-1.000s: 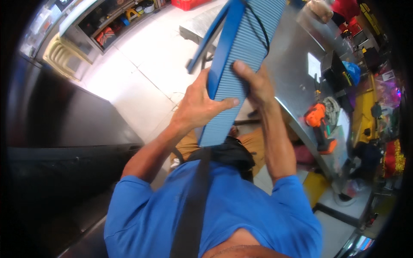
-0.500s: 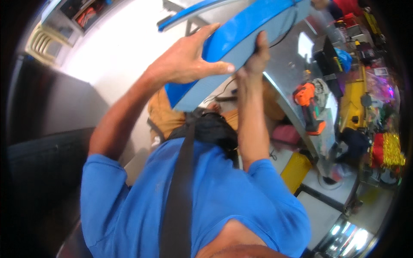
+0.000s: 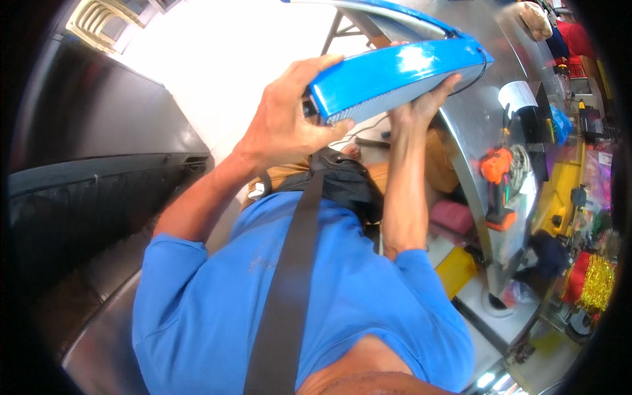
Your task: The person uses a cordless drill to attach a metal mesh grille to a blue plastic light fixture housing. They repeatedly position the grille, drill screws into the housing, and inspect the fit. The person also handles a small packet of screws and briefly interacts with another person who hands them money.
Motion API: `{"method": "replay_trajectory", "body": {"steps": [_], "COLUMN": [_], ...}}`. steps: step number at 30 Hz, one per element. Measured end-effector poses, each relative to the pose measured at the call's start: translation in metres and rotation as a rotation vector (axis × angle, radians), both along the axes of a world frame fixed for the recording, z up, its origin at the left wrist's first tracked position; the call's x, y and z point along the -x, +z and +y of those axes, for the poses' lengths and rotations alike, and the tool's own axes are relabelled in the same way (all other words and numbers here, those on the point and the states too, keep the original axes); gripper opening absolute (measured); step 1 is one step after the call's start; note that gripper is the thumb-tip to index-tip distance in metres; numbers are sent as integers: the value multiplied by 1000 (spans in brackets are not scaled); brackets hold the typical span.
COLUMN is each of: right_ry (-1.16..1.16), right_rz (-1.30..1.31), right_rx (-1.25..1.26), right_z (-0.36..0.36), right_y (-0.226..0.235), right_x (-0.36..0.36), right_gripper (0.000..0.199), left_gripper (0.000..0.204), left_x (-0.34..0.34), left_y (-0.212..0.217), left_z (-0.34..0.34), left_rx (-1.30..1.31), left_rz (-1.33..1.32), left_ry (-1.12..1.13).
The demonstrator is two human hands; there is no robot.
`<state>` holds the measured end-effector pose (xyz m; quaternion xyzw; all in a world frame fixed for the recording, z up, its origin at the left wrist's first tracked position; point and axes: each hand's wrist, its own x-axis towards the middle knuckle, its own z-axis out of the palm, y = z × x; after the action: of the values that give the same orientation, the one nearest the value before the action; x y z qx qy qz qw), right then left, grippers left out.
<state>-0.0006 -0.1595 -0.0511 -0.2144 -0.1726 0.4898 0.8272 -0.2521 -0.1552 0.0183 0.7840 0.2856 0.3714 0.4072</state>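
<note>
Both my hands hold up a blue impulse sealer (image 3: 395, 69), a long box-like body with a curved glossy top and a grey ribbed side facing me. Its slim blue arm (image 3: 408, 14) stands away from the body, joined near the right end, where a dark cord (image 3: 484, 69) loops down. My left hand (image 3: 283, 112) grips the left end, thumb on the lower edge and fingers over the top. My right hand (image 3: 421, 108) supports the body from beneath toward the right, its fingers partly hidden behind it.
To the right is a metal table (image 3: 461, 148) bearing an orange-and-black power tool (image 3: 498, 191), a yellow level-like bar (image 3: 556, 191) and many mixed items. Dark metal cabinets (image 3: 99, 99) stand at left. A beige plastic chair (image 3: 102, 23) is at the far left.
The sealer has tilted nearer to level and now shows more of its ribbed side and arm. Both hands keep their hold. The whole view has shifted a little.
</note>
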Motion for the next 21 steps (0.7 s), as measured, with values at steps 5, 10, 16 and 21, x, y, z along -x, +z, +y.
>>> {"method": "replay_trajectory", "body": {"steps": [5,10,16,21], "right_ry": [75,93,234,-292], "right_rz": [123,42,-461,-1211], "right_rx": [-20,130,522,481], "right_z": [-5,0,-22,-49], "right_y": [2,-1,16,30], "right_x": [22,23,19,40], "right_gripper": [80,90,63,12], "left_gripper": [80,84,87,85], "left_x": [0,-17,-46,-63], "left_y": [-1,-23,-41,-46], "left_z": [18,40,67,80], "left_rx": [-63,-64,-61,-119], "left_rz": [22,3,-15,-54], "left_ry": [-8,17,15,-8]}}
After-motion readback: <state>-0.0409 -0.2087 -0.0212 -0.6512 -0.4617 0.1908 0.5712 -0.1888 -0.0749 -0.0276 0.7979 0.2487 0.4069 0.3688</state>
